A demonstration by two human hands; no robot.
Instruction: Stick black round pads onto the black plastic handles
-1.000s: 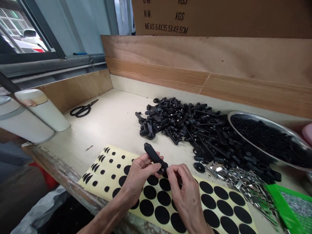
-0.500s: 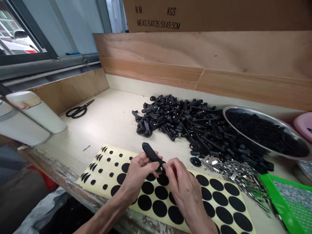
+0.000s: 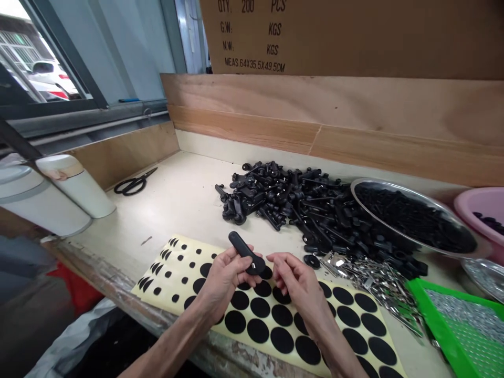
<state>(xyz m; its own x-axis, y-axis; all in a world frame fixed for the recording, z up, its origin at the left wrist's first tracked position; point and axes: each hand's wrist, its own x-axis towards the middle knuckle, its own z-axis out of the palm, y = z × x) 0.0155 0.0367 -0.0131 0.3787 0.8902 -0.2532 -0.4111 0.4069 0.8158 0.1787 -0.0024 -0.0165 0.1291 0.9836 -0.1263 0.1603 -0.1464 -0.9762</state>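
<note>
My left hand [image 3: 224, 278] is closed around a black plastic lever part [image 3: 244, 252], which tilts up to the left. My right hand [image 3: 297, 283] hovers just to the right of the part's lower end, fingers curled together; whether they hold anything I cannot make out. Both hands are over a yellow backing sheet [image 3: 185, 247] covered with black round stickers [image 3: 260, 307]. Behind lies a heap of the same black parts [image 3: 291, 202].
A steel bowl [image 3: 413, 218] of black pieces, a pink basin [image 3: 482, 210], loose metal clips [image 3: 378, 283] and a green tray [image 3: 452, 325] stand at the right. Scissors [image 3: 136, 182] and white cylinders [image 3: 74, 186] lie at the left. A plywood wall backs the bench.
My right hand has drawn away from the part's lower end, leaving a small gap. The camera has tilted up slightly.
</note>
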